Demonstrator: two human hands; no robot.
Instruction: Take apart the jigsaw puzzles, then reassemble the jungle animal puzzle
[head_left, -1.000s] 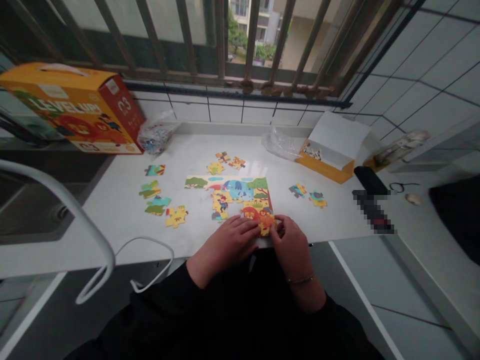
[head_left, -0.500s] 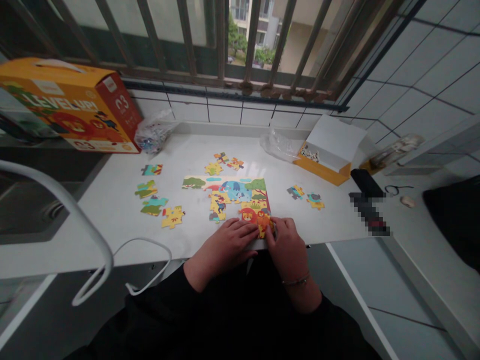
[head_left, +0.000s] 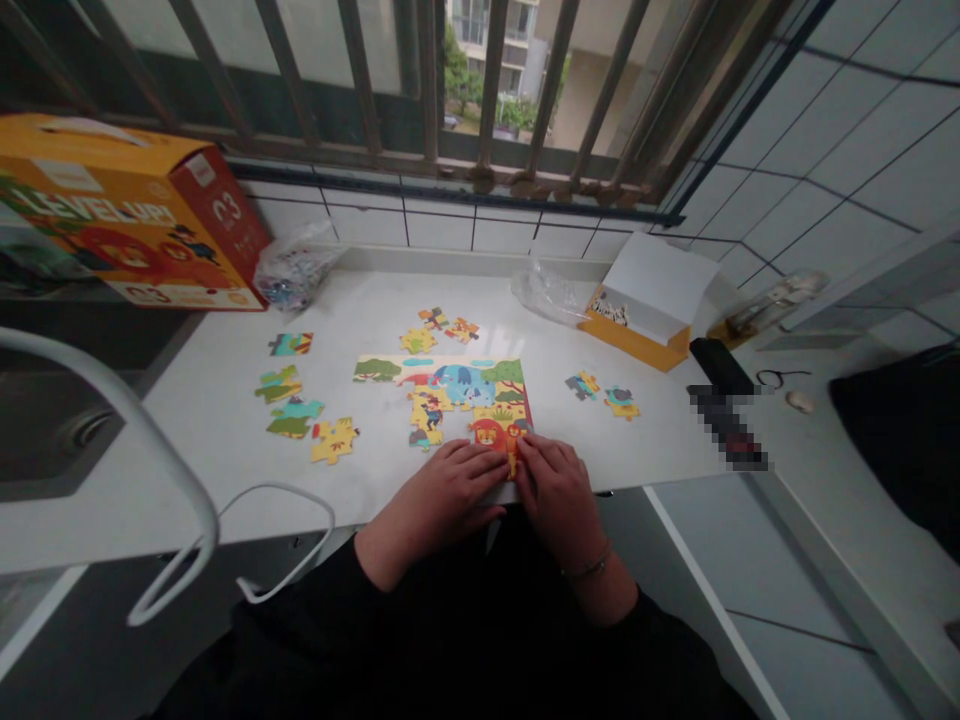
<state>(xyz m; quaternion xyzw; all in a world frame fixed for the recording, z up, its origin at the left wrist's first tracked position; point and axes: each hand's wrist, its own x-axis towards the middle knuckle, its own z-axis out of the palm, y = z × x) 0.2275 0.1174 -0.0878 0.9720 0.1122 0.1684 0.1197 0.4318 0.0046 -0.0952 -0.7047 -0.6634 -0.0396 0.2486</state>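
A partly joined jigsaw puzzle [head_left: 461, 385] lies on the white counter, showing blue elephants, trees and lions. At its lower right corner, both hands touch a piece with orange lions [head_left: 487, 434]. My left hand [head_left: 457, 485] lies over the lower edge of this piece, its fingers stretched out. My right hand [head_left: 559, 490] is at the right side, thumb and fingers closed about the lion piece's edge; the fingertips cover part of it. Loose puzzle pieces lie left [head_left: 335, 440], above [head_left: 418, 341] and right [head_left: 622, 402] of the joined part.
An orange carton [head_left: 135, 220] and a clear bag [head_left: 296, 270] stand at the back left. An open yellow-and-white box [head_left: 637, 340] sits back right beside clear plastic wrapping [head_left: 551, 292]. A white curved tube [head_left: 165, 450] arches across the left foreground. Dark objects [head_left: 721, 368] lie at right.
My right fingers have moved inward over the right edge of the lion piece. The left hand stays beside it. The whole view has shifted slightly.
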